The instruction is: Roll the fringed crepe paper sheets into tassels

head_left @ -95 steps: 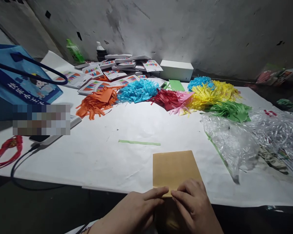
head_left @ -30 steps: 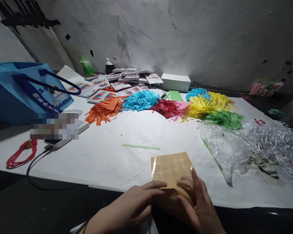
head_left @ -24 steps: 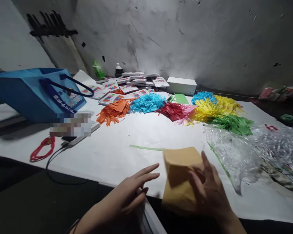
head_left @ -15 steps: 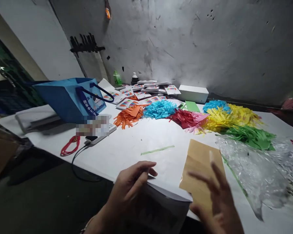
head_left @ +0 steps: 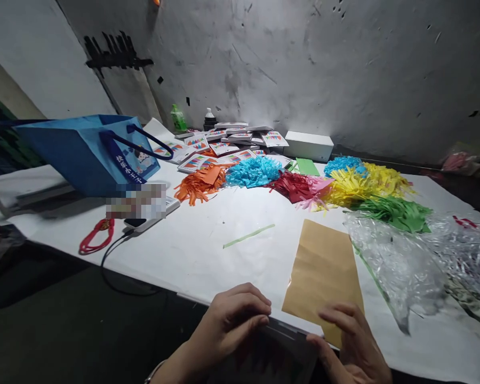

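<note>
Illegible white characters on the blue bag [head_left: 90, 154]; nothing else readable.

Wall [head_left: 304, 64]: grey-white plaster, scuffed and stained, rising beyond the hands; brightest patch straight ahead, low down. Black bracket [head_left: 112, 53] fixed up to the left. Table [head_left: 192, 250]: white covering, spreading ahead and to both sides, brightly lit at centre. Floor [head_left: 56, 330]: dark, in shadow, left of the hands.

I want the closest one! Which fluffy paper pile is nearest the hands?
The green pile, at the right end of the row, beside the clear plastic bag; the others lie farther back.
</note>
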{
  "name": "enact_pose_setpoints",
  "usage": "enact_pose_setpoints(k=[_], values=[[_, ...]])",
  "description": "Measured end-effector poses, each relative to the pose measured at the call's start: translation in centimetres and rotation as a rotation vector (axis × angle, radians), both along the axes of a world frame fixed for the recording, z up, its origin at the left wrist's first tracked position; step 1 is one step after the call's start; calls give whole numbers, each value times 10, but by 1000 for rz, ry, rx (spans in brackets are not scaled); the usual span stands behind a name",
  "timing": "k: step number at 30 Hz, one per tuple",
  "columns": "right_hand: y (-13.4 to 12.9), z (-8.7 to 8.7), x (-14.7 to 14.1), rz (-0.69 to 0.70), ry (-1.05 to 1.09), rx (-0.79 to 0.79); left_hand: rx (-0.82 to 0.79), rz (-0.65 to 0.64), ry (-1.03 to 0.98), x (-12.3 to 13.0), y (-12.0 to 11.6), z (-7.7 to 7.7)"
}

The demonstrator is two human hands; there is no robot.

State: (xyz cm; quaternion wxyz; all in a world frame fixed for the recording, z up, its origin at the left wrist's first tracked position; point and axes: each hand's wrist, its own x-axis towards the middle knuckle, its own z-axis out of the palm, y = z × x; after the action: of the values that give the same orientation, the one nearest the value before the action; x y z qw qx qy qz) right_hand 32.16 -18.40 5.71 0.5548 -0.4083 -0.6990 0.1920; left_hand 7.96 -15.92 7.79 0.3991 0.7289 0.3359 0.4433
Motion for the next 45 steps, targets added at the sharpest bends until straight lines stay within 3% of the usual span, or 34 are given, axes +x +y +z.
enact_pose_setpoints(k=[3, 5, 9, 15, 22, 29, 36, 40, 45], values=[[8, 19, 5, 340, -25, -101, -2, 9, -2, 1, 0, -1], [12, 26, 2, 415, -67, -253, 0, 9, -1, 1, 0, -2], [16, 25, -8, 370, -128, -424, -4, 8, 12, 1, -1, -2], [16, 25, -11, 372, -91, -463, 20, -8, 29, 3, 0, -3], [11, 22, -6, 389, -10, -568, 56, -127, 110, -3, 2, -2], [11, 23, -4, 424, -156, -441, 46, -75, 64, 0, -1, -5], [7, 16, -16, 270, -275, -244, 41, -68, 35, 5, -2, -4], [7, 8, -15, 257, -228, -322, 46, -62, 33, 6, -4, -3], [9, 6, -9, 347, -102, -405, 33, -70, 34, 5, -4, -2]])
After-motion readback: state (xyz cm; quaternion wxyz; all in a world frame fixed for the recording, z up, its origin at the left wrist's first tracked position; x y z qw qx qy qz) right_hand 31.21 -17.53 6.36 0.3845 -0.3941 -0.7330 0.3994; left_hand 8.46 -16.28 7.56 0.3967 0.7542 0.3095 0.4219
